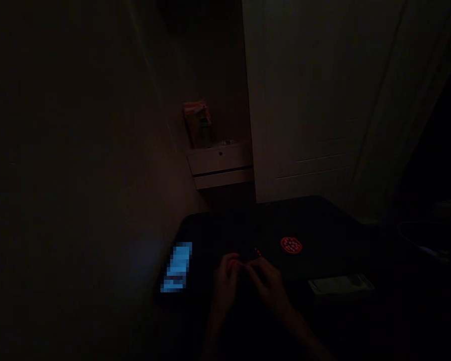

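Handling under way, amount finished unclear
Left hand (pixel 226 281) curls round small red-lit object (pixel 231 264) near dark tabletop's (pixel 244 228) near edge; right hand (pixel 269 283) bent beside it, grip too dark to tell

Left of the left hand, a pixelated blue glow (pixel 177 266) lights the dark surface (pixel 218 225); well beyond both hands, a bag (pixel 198 123) stands on a drawer unit (pixel 221 161).
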The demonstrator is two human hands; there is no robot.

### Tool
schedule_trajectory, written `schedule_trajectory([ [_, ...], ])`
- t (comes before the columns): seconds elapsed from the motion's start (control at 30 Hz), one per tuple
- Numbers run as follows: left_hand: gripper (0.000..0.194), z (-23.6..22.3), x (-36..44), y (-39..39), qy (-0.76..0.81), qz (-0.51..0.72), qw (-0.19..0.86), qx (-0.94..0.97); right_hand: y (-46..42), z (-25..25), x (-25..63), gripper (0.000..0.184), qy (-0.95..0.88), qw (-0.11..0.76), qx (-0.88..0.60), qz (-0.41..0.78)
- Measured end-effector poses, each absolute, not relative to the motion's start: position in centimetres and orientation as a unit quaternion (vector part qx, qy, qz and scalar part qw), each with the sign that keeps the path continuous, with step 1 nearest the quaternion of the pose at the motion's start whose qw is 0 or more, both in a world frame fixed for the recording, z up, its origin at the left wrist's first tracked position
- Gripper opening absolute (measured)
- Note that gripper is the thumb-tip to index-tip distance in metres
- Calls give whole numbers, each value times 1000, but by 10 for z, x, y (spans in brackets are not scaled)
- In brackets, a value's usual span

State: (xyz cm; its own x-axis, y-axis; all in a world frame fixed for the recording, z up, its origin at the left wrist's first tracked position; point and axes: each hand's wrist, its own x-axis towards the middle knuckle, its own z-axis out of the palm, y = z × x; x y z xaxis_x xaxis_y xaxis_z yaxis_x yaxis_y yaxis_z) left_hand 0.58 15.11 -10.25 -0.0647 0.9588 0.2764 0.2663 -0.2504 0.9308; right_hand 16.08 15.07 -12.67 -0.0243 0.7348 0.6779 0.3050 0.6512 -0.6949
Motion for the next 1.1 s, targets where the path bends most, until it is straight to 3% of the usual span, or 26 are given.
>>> schedule_trajectory([
  [1.1,31,-109,1,156,487,539,350,592,150,-124,162,14,-702,579,-374,180],
])
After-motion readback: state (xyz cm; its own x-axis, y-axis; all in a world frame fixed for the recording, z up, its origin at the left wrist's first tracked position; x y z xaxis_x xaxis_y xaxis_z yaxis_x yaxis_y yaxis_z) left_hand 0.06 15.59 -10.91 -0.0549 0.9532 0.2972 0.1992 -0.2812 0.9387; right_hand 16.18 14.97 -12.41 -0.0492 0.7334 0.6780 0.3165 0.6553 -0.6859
